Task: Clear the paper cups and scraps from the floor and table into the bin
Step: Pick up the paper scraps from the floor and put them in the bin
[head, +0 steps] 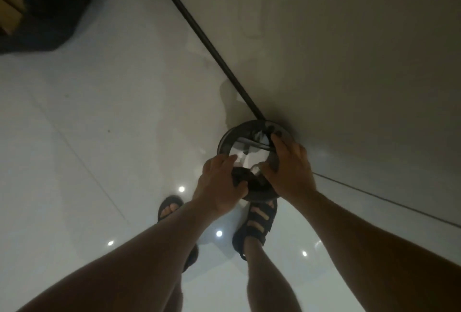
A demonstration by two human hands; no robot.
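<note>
A small round bin [228, 137] with a dark rim stands on the floor against the wall, right in front of my feet. Through its open top shows something pale and crumpled [240, 158], too dim to name. My left hand [219, 187] grips the dark near edge of the bin, thumb curled under it and fingers lying over the opening. My right hand [290, 169] grips the right side of the rim, fingertips hooked over the far edge and thumb pressed near the middle. No paper cup or scrap is plainly visible outside the bin.
A pale wall [349, 49] runs along the right, with a dark strip [199, 35] where it meets the glossy tiled floor [99, 137]. A black bag with brown boxes [37, 5] sits far left. My sandalled feet [257, 224] stand just below the bin.
</note>
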